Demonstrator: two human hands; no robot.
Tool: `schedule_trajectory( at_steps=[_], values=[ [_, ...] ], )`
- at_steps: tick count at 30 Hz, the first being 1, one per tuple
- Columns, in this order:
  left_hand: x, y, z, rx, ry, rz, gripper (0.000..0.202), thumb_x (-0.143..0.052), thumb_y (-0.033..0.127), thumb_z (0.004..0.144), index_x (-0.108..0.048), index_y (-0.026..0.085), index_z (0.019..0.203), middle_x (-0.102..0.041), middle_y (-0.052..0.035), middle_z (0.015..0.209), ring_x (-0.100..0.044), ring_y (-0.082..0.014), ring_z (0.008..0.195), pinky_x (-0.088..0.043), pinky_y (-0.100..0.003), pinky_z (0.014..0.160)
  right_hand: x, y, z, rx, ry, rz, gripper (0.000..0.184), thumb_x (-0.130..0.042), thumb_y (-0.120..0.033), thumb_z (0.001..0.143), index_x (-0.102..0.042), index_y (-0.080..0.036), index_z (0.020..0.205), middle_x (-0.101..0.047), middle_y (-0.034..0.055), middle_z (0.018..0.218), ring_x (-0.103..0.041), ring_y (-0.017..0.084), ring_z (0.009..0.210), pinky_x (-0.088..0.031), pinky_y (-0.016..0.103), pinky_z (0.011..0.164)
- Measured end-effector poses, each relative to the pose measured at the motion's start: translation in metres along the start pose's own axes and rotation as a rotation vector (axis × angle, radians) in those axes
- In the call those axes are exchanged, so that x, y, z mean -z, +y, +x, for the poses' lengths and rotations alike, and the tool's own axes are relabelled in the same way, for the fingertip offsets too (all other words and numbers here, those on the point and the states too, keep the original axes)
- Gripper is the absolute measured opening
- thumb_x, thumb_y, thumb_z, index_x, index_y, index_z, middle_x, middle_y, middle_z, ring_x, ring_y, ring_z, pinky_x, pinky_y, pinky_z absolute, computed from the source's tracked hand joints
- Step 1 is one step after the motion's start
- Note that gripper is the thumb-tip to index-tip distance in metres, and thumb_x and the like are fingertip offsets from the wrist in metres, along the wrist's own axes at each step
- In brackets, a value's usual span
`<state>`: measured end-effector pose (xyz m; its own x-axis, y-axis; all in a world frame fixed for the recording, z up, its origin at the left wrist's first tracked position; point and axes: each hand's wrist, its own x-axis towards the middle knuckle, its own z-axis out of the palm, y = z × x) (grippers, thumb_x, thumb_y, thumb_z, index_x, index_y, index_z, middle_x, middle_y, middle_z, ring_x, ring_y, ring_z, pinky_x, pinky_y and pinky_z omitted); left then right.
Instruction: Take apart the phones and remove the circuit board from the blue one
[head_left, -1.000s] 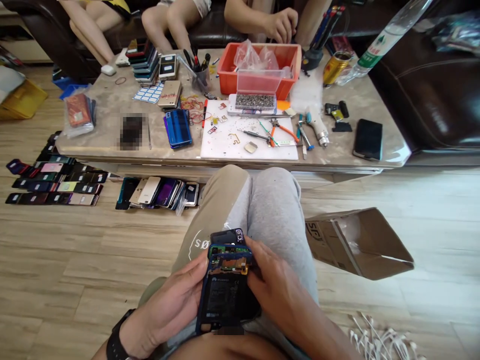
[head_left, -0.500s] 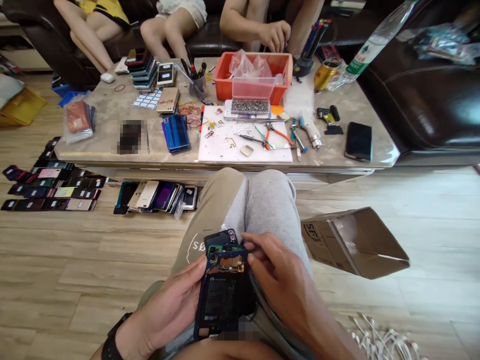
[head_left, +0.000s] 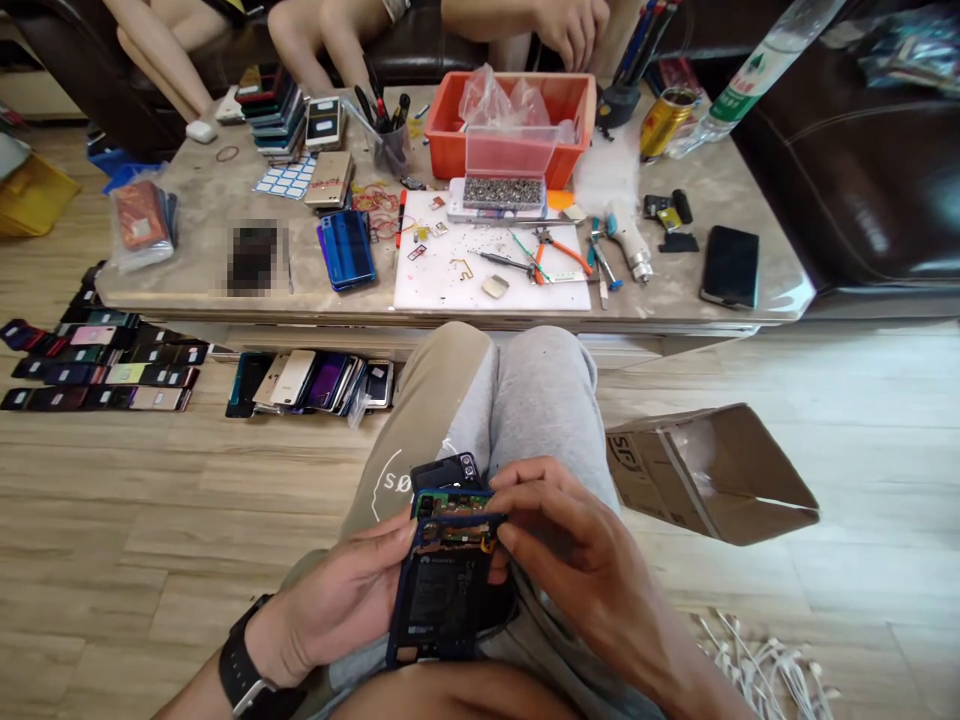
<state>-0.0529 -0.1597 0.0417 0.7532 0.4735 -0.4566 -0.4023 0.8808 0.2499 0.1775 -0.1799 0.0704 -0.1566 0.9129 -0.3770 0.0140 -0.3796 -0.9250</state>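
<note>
Pale wood-grained floor lies to our left, and on it we have dark phones set out in rows. Next along, up on the grey-brown counter, come a plastic bag with something reddish inside and a tall stack of phones.

Our left hand, a black watch at its wrist, has its fingers clamped on the left edge of an opened phone. Out on the counter, a blue phone lies near the front edge. The opened phone is over our lap — its back off, the battery and green circuit board bare to us — and a dark panel with camera lenses shows just past its top end. Farther off, a white mat carries small parts and orange-handled pliers.

Our right hand has its fingers together on the upper right corner of the opened phone. Rightward we see a gold can, an open cardboard box on the floor, a flat black device, a plastic bottle and a loose heap of white cables.
</note>
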Motion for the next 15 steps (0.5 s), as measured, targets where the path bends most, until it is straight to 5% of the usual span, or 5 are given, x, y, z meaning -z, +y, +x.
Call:
schedule_trajectory(
  at_steps=[15],
  values=[
    [-0.0041,-0.0003,0.0048,0.001,0.038,-0.021,0.037,-0.077,0.037,0.090,-0.079,0.018,0.122,-0.081,-0.0150,0.115,-0.077,-0.0326,0.109,-0.054,-0.047,0.105,0.0050,0.0005,0.0073,0.040,-0.022,0.077,0.017,-0.069,-0.018,0.093,-0.080,-0.030,0.100,-0.066,-0.0007,0.093,-0.069,0.013,0.073,-0.061,0.025,0.065]
  ],
)
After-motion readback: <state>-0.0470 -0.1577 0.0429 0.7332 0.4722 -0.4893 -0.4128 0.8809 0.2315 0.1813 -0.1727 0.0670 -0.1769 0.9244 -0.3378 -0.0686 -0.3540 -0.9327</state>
